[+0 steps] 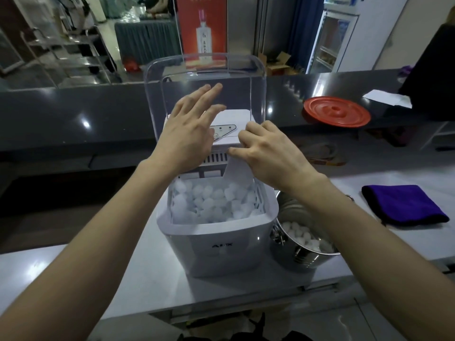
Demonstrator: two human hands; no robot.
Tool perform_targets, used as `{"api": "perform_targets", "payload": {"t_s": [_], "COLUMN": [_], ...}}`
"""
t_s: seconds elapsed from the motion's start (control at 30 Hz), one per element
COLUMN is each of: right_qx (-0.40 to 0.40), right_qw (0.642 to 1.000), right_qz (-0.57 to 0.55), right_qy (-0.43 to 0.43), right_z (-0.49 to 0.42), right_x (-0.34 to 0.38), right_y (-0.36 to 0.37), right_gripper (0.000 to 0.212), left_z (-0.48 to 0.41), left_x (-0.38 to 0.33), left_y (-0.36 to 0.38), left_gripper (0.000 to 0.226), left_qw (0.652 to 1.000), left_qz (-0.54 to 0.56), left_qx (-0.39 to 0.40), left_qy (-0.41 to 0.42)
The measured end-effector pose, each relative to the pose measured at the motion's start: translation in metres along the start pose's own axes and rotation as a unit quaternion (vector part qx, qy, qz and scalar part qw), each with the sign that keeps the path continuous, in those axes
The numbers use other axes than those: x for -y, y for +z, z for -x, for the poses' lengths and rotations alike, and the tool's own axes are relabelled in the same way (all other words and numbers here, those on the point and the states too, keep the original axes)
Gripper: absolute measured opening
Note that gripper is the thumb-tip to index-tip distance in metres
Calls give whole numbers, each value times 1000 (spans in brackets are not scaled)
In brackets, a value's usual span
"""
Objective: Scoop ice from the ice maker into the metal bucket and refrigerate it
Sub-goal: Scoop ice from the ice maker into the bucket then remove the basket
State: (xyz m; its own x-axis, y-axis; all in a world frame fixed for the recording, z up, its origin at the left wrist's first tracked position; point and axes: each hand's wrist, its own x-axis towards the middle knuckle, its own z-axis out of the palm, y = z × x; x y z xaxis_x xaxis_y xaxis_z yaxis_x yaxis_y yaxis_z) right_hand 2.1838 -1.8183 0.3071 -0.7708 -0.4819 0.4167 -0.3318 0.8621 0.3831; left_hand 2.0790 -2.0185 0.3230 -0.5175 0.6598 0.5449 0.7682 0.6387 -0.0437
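Note:
A white ice maker (214,244) stands on the pale counter with its clear lid (205,80) raised upright. Its basket is full of round ice pieces (211,203). My left hand (189,134) is flat with fingers spread against the inside of the lid. My right hand (266,153) pinches a white plastic scoop (237,173), whose blade points down over the back of the ice. Right of the machine stands the metal bucket (299,257), holding a layer of ice pieces (305,235); my right forearm crosses above it.
A folded purple cloth (403,205) lies on the counter at the right. On the raised dark ledge behind are a red round lid (337,110) and a white paper (386,98). A glass-door fridge (332,40) stands far back right. A person in dark clothes (433,70) stands at the right edge.

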Motion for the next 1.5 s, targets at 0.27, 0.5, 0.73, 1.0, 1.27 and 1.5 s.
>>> {"api": "perform_targets", "payload": {"t_s": [0.27, 0.5, 0.73, 1.0, 1.27, 1.5], "right_qx": [39, 67, 75, 84, 65, 85], "right_qw": [999, 998, 997, 995, 996, 984], "right_qz": [1, -8, -14, -48, -66, -155], "right_qy": [-30, -11, -9, 0, 14, 26], "right_z": [-9, -19, -25, -24, -21, -22], "right_x": [9, 13, 15, 11, 12, 16], "right_y": [-5, -15, -17, -17, -22, -25], "right_gripper": [43, 43, 43, 40, 39, 30], "left_z": [-2, -1, -1, -3, -2, -2], "left_x": [2, 4, 5, 4, 4, 2], "left_y": [2, 4, 5, 6, 4, 3], "left_gripper": [53, 54, 56, 56, 56, 57], "left_qw": [1000, 1000, 1000, 1000, 1000, 1000], "left_qz": [1, 4, 2, 0, -2, 2], "left_qx": [-3, -9, -11, -9, -5, -1], "left_qy": [4, 13, 14, 9, 7, 8]}}
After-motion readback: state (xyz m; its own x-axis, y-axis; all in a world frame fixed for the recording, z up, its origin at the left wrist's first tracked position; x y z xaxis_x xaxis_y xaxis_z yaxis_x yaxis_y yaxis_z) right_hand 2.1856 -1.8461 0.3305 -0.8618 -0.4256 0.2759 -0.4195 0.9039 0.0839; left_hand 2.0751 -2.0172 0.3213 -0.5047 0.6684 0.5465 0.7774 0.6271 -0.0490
